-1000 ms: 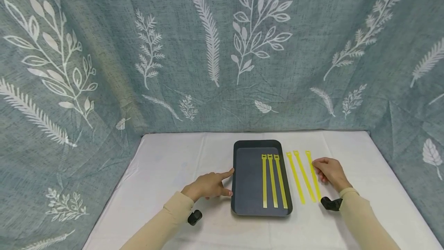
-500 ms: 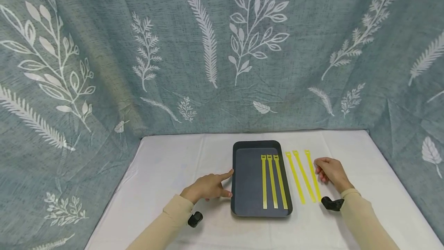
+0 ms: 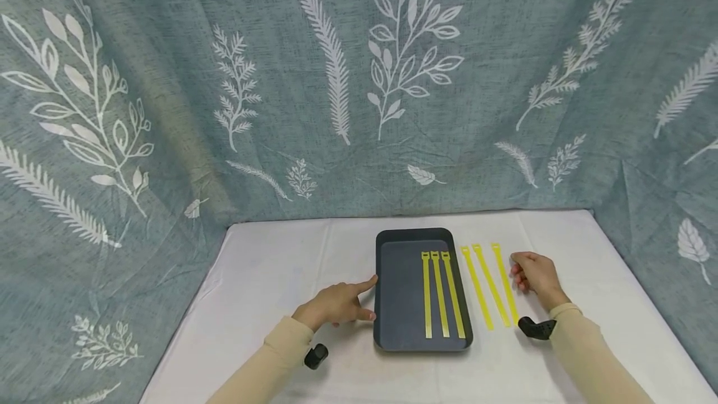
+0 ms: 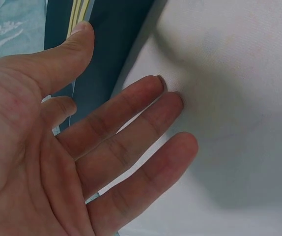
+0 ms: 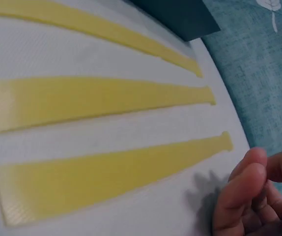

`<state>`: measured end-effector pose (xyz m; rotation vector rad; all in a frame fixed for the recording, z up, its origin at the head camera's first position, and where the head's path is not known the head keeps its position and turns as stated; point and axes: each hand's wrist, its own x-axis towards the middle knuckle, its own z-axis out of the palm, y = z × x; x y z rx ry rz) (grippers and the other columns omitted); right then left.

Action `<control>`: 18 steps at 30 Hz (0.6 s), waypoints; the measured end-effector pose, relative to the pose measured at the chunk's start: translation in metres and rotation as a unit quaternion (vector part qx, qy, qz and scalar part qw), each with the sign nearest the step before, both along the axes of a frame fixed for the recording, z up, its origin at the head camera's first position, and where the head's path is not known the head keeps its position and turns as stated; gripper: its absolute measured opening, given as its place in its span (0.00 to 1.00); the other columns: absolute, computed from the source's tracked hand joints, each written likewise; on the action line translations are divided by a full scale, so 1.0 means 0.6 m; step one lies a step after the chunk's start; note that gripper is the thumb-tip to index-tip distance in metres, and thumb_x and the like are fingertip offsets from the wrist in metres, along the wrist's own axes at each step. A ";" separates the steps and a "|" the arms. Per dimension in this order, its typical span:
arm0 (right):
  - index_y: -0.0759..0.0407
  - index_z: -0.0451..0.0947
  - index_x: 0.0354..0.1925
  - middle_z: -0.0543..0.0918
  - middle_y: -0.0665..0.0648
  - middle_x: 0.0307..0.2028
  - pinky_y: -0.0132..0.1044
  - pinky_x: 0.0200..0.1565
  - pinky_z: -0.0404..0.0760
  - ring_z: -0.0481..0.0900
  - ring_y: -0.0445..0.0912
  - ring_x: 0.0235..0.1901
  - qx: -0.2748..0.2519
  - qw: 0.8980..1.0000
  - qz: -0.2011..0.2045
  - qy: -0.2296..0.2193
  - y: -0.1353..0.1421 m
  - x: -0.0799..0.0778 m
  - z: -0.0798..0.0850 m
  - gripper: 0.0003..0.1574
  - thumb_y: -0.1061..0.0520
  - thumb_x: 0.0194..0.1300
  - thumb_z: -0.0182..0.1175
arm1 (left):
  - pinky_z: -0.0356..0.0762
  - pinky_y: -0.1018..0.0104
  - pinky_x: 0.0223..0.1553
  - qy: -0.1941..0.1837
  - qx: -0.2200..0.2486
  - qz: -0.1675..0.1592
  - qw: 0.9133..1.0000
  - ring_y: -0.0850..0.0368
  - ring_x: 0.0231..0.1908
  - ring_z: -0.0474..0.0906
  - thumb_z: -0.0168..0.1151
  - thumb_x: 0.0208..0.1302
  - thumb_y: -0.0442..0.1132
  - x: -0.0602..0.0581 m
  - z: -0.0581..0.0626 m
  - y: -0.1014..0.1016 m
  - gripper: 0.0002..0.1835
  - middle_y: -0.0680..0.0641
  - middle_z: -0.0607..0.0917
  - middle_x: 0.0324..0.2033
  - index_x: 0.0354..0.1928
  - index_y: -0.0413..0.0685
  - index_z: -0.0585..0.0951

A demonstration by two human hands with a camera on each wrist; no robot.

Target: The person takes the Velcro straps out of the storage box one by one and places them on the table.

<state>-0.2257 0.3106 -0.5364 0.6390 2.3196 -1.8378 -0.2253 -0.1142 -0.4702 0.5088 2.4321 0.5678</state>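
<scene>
A dark grey tray [image 3: 398,295] lies on the table with three yellow cable straps [image 3: 440,295] side by side along its right half. My left hand [image 3: 336,304] is beside the tray, index finger and thumb stretched out to its left wall; the other fingers [image 4: 131,137] are extended in the left wrist view. To the right of the tray, three more yellow straps lie on the cloth, the rightmost strap [image 3: 507,285] closest to my right hand [image 3: 537,276]. That hand holds nothing that I see; its fingers are loosely curled, thumb near index, a small gap from the strap.
White cloth [image 3: 269,267] covers the table. A blue-green curtain [image 3: 314,80] with white leaf prints hangs behind and at both sides. Black wrist cameras sit under the left wrist [image 3: 316,356] and the right wrist [image 3: 536,328].
My right hand has drawn slightly to the right, away from the rightmost strap beside which its fingertips were. The left hand, tray and straps have not moved; the head view shifted a little.
</scene>
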 end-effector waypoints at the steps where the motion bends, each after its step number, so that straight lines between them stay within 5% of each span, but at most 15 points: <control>1: 0.71 0.69 0.59 0.77 0.44 0.23 0.30 0.25 0.78 0.74 0.36 0.20 -0.010 1.000 -0.011 0.002 0.000 -0.002 0.004 0.26 0.50 0.78 0.49 | 0.76 0.62 0.21 0.000 0.000 -0.001 1.000 0.58 0.18 0.71 0.69 0.65 0.53 0.000 0.000 0.001 0.44 0.53 0.88 0.33 0.79 0.65 0.58; 7: 0.73 0.65 0.66 0.79 0.44 0.30 0.29 0.35 0.85 0.80 0.34 0.28 -0.065 0.997 -0.014 0.038 -0.021 -0.024 0.047 0.32 0.48 0.79 0.47 | 0.79 0.58 0.23 -0.001 0.000 -0.002 1.000 0.56 0.21 0.74 0.69 0.65 0.53 -0.001 -0.002 0.001 0.44 0.53 0.88 0.33 0.79 0.66 0.58; 12: 0.73 0.54 0.75 0.82 0.54 0.48 0.35 0.52 0.85 0.86 0.36 0.42 -0.141 0.986 0.069 0.064 -0.060 -0.041 0.101 0.42 0.41 0.82 0.39 | 0.81 0.55 0.25 -0.002 0.001 -0.003 1.000 0.56 0.26 0.77 0.69 0.65 0.53 -0.005 0.000 0.000 0.45 0.52 0.87 0.31 0.80 0.66 0.58; 18: 0.71 0.49 0.77 0.65 0.75 0.71 0.43 0.65 0.78 0.75 0.57 0.66 -0.155 0.974 0.148 0.068 -0.126 -0.049 0.121 0.45 0.38 0.83 0.35 | 0.80 0.57 0.24 -0.004 -0.004 0.001 1.000 0.56 0.27 0.77 0.69 0.65 0.53 0.001 0.001 0.001 0.45 0.52 0.87 0.31 0.79 0.67 0.57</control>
